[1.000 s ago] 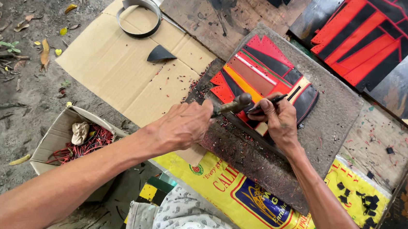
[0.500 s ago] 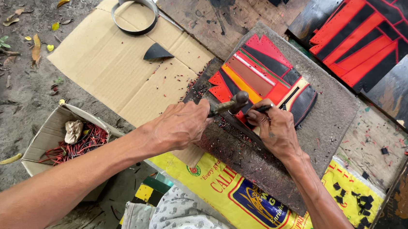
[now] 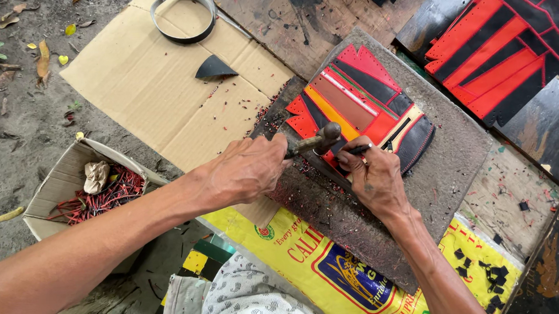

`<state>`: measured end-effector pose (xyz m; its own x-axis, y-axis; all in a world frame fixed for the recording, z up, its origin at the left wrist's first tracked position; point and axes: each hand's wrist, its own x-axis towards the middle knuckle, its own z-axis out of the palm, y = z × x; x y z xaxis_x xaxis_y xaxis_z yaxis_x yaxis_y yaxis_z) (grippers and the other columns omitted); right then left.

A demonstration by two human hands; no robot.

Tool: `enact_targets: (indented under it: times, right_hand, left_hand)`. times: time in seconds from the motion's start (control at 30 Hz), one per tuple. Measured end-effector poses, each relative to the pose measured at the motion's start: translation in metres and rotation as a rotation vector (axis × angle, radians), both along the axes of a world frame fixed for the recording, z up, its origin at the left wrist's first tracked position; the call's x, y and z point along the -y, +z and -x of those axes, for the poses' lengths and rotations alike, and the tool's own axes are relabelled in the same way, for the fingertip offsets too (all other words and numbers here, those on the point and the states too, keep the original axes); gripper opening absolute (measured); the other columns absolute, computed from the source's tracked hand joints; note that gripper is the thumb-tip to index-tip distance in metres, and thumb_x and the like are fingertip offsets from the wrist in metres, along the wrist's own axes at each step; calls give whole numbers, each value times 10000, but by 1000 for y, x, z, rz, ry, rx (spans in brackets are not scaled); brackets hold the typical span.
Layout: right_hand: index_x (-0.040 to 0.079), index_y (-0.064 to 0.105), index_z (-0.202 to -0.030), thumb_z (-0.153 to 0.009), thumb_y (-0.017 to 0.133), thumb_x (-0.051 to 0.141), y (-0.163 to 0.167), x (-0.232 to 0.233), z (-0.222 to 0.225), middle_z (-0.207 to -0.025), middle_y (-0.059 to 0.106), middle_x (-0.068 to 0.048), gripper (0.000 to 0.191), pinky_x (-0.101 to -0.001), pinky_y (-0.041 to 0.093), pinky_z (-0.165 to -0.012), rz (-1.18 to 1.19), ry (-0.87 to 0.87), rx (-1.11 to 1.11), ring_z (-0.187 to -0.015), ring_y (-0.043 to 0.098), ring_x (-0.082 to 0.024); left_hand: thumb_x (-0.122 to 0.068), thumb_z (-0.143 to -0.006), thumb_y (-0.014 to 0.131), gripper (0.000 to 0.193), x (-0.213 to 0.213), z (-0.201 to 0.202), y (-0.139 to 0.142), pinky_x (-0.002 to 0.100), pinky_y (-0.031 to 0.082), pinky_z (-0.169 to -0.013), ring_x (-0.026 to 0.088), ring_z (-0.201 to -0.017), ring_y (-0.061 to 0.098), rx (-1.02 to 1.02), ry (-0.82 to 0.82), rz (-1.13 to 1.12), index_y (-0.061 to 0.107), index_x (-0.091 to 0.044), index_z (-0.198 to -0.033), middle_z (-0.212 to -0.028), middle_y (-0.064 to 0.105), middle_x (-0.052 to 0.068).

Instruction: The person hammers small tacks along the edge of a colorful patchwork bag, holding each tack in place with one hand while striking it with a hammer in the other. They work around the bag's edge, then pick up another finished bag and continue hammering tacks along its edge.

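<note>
Left hand (image 3: 244, 173) has its fingers wrapped tight on a small hammer (image 3: 315, 141); right hand (image 3: 374, 179) pinches a thin black punch (image 3: 357, 149) just beyond its fingertips. The red-and-black leather panel (image 3: 361, 101) lies under the punch tip on the worn board (image 3: 439, 164). Judged best: punch upright, short square taps, fingertips clear of the struck end.

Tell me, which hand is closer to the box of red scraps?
Left. The left hand, gripping a hammer, is nearer the cardboard box; the right hand is farther away, over the red-and-black piece.
</note>
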<state>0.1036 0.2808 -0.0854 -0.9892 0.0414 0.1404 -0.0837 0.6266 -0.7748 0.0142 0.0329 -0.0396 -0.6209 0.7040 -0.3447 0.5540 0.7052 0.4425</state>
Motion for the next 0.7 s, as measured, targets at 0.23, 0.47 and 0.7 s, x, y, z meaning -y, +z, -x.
enact_targets:
  times: [0.23, 0.47, 0.7]
  right_hand:
    - [9, 666, -999, -1008, 648, 138, 3, 3, 4, -758, 727, -120, 131, -329, 541, -614, -39, 9, -6, -671, 716, -176]
    - [-10, 632, -1028, -1022, 614, 114, 5, -1, 2, -837, 763, -111, 126, -307, 608, -669, 44, 14, 30, -783, 768, -176]
    - [-20, 611, -1019, -1029, 581, 83, 4, -2, 0, -875, 774, -106, 108, -291, 652, -710, 119, 6, 62, -874, 801, -189]
  left_hand:
    - [-325, -1022, 561, 335, 1, -1, 8, 549, 532, -678, 448, -784, 697, 47, -4, 15, 474, -2, -1040, -821, 682, 234]
    - [-327, -1016, 558, 332, -1, -4, 12, 567, 518, -702, 464, -805, 680, -12, -3, 14, 471, -8, -1051, -846, 673, 246]
    - [-327, -1024, 543, 323, -3, -1, 14, 555, 523, -699, 457, -797, 687, 62, 24, 29, 472, -13, -1054, -818, 677, 237]
